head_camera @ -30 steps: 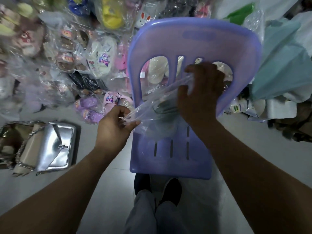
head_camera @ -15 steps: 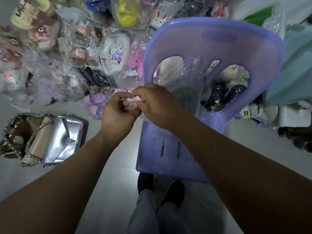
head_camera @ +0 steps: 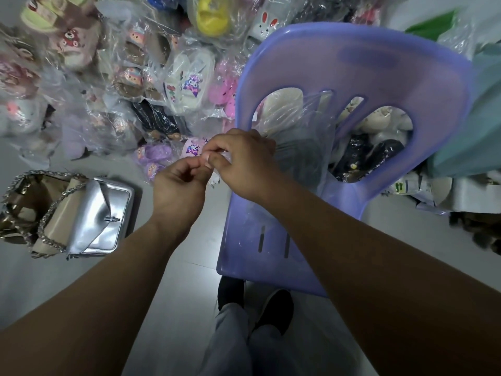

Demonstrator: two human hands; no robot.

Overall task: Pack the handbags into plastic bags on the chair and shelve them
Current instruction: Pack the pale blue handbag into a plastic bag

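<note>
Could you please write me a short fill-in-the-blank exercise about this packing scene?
The left hand and the right hand both pinch the edge of the clear plastic bag over the ____ chair.
The silver handbag lies on the ____.
The person's shoes are ____.
Missing words: purple, floor, black.

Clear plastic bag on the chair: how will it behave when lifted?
Likely floppy: the clear plastic bag drapes creased against the chair back. Probably very light: left hand and right hand pinch only its edge. Its glossy film may slip.
</note>
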